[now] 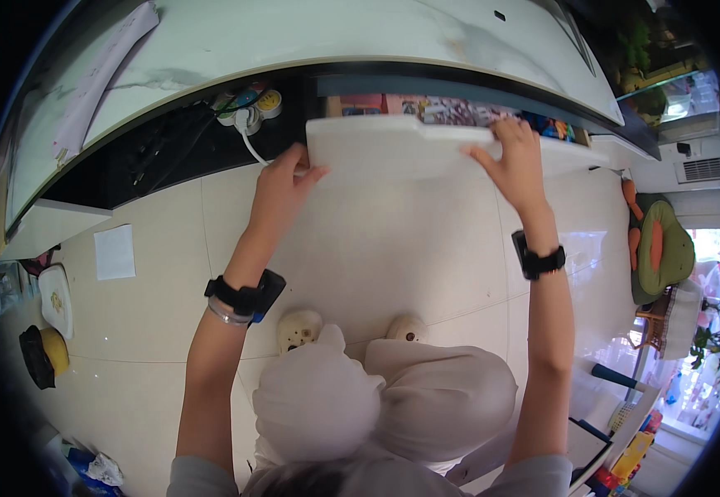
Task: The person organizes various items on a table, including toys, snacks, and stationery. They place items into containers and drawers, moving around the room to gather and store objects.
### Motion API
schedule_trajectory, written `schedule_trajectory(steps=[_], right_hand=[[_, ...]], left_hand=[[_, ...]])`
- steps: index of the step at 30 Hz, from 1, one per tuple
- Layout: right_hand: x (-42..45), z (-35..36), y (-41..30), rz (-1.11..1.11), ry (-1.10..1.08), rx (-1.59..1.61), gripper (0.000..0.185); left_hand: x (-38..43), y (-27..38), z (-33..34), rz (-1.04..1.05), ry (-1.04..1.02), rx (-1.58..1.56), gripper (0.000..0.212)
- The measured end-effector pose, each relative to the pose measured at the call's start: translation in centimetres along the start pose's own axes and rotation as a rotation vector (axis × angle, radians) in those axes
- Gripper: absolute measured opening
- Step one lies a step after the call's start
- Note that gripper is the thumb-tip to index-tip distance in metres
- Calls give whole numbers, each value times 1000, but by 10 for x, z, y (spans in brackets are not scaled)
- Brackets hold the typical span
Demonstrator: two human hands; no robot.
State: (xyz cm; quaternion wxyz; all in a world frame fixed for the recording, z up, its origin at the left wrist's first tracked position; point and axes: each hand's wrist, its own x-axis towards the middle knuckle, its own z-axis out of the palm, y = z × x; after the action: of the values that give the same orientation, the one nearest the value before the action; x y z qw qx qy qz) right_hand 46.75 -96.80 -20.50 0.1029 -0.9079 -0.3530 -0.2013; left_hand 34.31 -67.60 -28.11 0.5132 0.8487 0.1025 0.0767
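My left hand (297, 168) grips the left end of a white drawer front (372, 146), thumb on its outer face. My right hand (506, 143) rests on the same front towards the right, its fingers over the top edge and its thumb against the face. Behind the front, the partly open drawer shows colourful packets or printed items (459, 112) and a wooden side (333, 107). Left of the drawer, in a dark open compartment, a power strip (235, 112) holds a white plug (245, 116), whose cable runs down behind my left hand.
Above the drawer lies the marble-patterned cabinet top (310, 31), with a long wrapped package (108, 81) at left. A white sheet (114, 251) lies on the tiled floor. My knees (384, 397) are bent below. At right stand a green cushioned seat (664, 248) and a small wicker chair (651, 326).
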Motion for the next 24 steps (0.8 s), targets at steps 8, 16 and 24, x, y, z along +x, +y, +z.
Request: schedule_trajectory(steps=[8,16,24], right_hand=[[-103,-56,-33,31,-177,134,36],[-118,-56,-32,189,-209,194,35],[-120,-53,-41,157,-221,185,36]], left_hand=[[-97,7,-9,77,-333,176,20],[-100,8,-13,220,-351,314,21],[-93,26,-92,339,39,329,23]])
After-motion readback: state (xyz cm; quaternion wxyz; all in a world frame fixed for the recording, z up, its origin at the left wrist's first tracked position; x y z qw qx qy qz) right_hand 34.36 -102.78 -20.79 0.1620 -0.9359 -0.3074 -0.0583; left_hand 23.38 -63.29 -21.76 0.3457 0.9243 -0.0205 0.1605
